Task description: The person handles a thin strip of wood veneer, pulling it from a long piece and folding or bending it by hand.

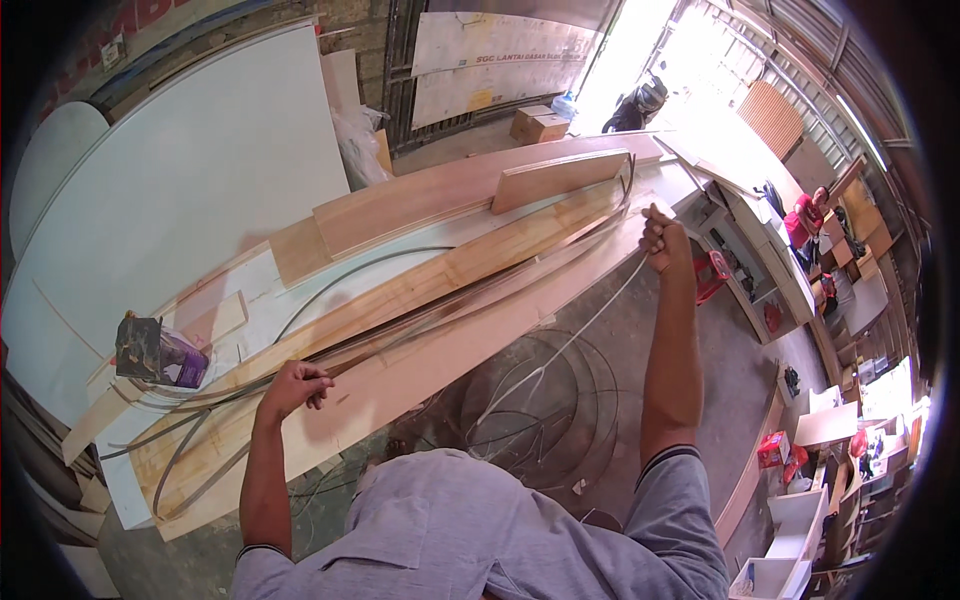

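My right hand [662,240] is raised at the far right end of the work surface, its fingers closed around a thin pale strip [590,322]. That strip runs down toward the floor and bends into a loose loop. Over the near left part of a long wooden board [420,385], my left hand [295,390] hangs with loosely bent fingers apart and nothing visible in them. Beside it, several long, thin, flexible brown strips [440,310] lie lengthwise along the boards. Their curled ends [180,455] spread out past the left hand.
A dark-crusted can [138,347] and a purple container [190,360] stand at the left. More planks [555,180] lie behind the strips. Coiled thin strands [560,400] lie on the floor. A cabinet [750,260] stands right, and a person in red [803,220] sits beyond.
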Motion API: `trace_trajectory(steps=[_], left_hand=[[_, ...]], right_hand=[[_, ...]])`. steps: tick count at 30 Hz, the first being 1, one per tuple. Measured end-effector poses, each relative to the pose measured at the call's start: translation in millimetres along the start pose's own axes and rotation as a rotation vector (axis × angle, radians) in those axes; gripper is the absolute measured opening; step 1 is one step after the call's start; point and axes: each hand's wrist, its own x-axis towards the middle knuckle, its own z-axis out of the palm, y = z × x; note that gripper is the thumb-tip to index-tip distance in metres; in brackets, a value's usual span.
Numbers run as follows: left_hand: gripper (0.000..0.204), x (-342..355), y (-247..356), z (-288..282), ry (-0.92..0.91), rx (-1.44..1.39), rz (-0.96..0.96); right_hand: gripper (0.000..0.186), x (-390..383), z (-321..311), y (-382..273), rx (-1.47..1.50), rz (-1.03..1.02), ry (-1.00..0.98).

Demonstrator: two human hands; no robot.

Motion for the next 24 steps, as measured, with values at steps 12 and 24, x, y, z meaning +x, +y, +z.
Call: trace_trajectory(steps=[12, 24], left_hand=[[0.014, -12.6, -49.2, -81.8, 0.172, 0.087, -0.030], [0.011, -43.3, -139.8, -164.2, 0.339, 0.147, -0.146]], right_hand=[[0.022, 26.6, -77.2, -122.0, -0.113, -0.114, 0.195], [0.027, 0.1, -155.1, -190.5, -0.106, -0.204, 0.315]])
